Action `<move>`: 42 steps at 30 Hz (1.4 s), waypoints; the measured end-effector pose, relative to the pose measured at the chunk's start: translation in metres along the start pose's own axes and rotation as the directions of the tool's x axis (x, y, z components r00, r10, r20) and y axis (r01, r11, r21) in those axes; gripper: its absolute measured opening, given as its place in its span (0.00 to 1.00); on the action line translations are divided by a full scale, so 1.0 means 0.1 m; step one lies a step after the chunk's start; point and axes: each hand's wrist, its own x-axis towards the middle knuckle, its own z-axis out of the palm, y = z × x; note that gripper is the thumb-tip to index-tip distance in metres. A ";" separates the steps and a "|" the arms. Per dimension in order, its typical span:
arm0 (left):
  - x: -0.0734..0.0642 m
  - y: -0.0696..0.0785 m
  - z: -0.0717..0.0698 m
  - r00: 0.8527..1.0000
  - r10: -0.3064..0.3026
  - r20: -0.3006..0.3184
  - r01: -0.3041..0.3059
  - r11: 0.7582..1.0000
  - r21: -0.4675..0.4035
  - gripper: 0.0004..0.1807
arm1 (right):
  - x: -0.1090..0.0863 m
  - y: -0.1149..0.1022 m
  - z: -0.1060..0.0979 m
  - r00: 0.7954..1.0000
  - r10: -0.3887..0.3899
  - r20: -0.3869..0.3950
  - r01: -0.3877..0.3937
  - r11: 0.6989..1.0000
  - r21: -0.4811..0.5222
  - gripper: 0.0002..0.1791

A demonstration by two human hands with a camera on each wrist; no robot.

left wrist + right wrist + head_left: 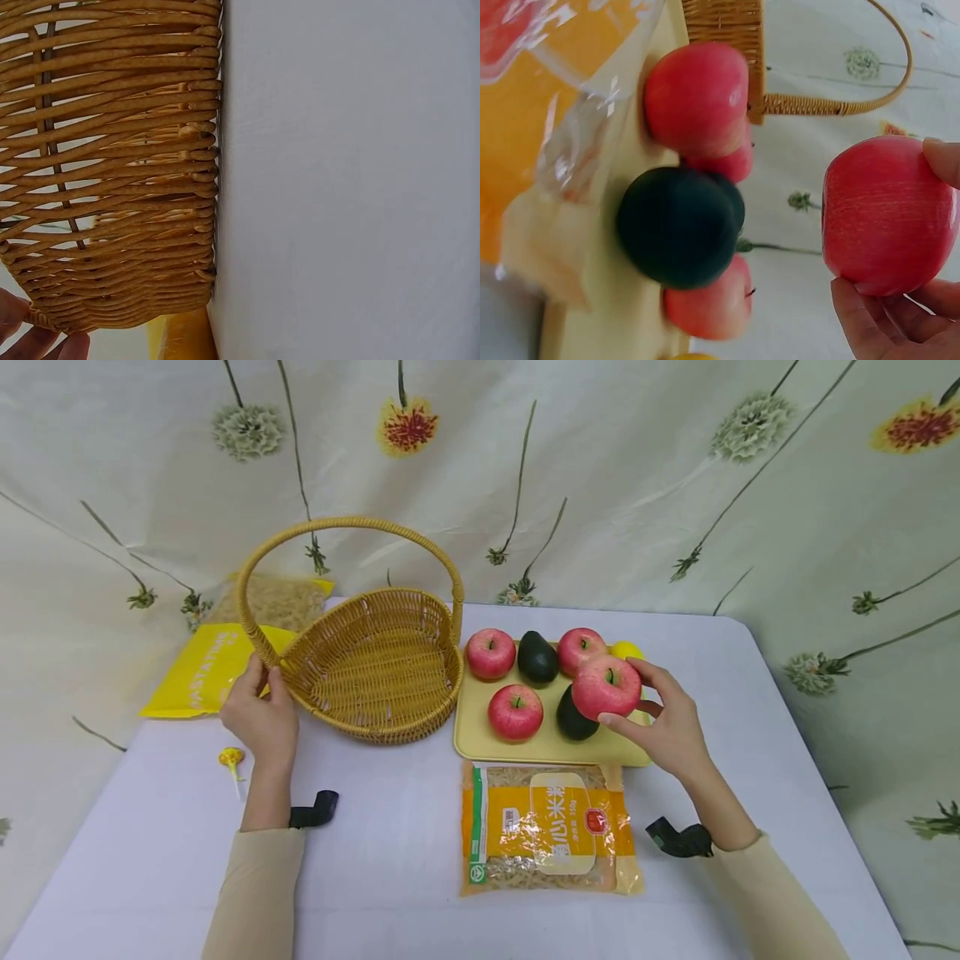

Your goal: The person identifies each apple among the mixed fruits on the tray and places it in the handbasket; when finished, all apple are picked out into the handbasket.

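My right hand [670, 724] grips a red apple [606, 687] above the right part of a yellow tray [480, 745]; the right wrist view shows the apple [889, 215] clear of the tray, between thumb and fingers. On the tray lie several more apples [515, 712], two dark green avocados [537, 658] and a yellow fruit [626, 650], partly hidden. At the left, my left hand [262, 714] pinches the rim of a wicker basket [367, 668] near the foot of its handle. Its fingertips [73, 347] show at the lower left corner of the left wrist view.
A bag of rice noodles [543, 831] lies in front of the tray. Behind and left of the basket are a yellow pasta bag [202, 672] and a clear-fronted bag [273, 600]. A yellow lollipop [232, 758] lies near the left forearm. Flowered cloth [600, 485] hangs behind.
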 end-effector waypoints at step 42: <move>-0.03 0.01 0.00 1.000 -0.022 0.013 0.021 0.999 0.027 0.16 | 0.95 -0.93 1.94 0.943 -0.068 0.326 0.059 0.998 0.037 0.44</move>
